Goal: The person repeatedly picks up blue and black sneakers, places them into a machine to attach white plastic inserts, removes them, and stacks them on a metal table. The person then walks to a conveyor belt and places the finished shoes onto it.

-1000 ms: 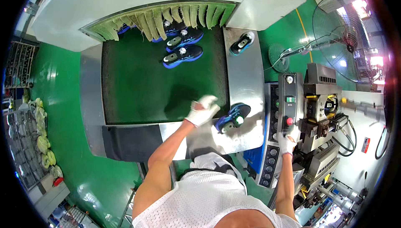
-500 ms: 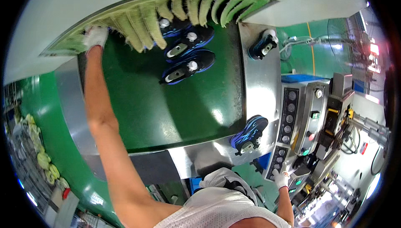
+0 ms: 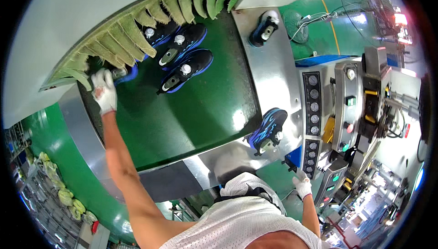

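My left hand (image 3: 105, 91), in a white glove, is closed at the near end of a blue-edged dark shoe (image 3: 130, 75) by the left side of the green belt. The hanging strips hide part of that shoe. Right of it lie a black-and-blue shoe (image 3: 194, 64), a second shoe (image 3: 191, 38) behind it, and a third (image 3: 160, 34) partly under the strips. Each shows a white round piece on top. My right hand (image 3: 303, 187), also gloved, hangs at the lower right beside the machine panels, fingers partly extended and holding nothing visible.
Green fabric strips (image 3: 182, 5) hang across the machine opening. On the metal ledge (image 3: 269, 73) at right stand a shoe (image 3: 264, 28) at the far end and a blue-black shoe (image 3: 269, 130) at the near corner. Control panels (image 3: 314, 105) with dials stand further right.
My left hand has come back from under the strips toward me, and a blue-edged shoe now shows at its fingers. The view has shifted; my right hand stays low beside the panels.
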Demonstrator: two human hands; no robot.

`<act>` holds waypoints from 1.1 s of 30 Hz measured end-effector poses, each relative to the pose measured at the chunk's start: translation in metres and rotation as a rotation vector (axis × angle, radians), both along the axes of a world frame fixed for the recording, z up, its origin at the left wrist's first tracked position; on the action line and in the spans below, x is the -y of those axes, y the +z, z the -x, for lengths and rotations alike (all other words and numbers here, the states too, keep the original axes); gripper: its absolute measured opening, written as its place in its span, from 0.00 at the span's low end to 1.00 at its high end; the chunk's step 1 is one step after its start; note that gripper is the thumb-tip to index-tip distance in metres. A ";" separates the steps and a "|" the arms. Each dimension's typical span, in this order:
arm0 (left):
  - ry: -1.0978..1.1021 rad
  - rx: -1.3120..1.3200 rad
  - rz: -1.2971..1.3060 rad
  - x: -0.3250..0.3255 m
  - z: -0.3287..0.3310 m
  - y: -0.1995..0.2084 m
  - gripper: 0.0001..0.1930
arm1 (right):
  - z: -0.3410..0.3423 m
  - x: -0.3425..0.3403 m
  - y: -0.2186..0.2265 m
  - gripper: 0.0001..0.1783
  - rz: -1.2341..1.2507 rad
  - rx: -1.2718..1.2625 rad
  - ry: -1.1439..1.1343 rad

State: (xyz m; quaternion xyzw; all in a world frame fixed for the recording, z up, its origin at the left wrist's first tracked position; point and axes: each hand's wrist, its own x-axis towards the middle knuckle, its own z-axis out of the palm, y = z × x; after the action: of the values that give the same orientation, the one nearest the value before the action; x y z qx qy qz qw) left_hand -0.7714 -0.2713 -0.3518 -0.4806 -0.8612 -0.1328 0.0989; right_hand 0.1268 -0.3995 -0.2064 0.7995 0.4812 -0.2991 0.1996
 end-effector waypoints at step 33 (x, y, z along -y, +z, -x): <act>-1.800 1.261 -0.015 0.033 -0.950 0.380 0.23 | -0.111 0.146 0.164 0.28 -1.309 -1.561 -1.267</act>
State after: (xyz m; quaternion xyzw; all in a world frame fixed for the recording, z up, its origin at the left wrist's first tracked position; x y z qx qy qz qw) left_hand 0.1783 -0.3043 0.0286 -0.7783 -0.0905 -0.3834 -0.4890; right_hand 0.2382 -0.5451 -0.0420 0.4470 0.0542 -0.4469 -0.7730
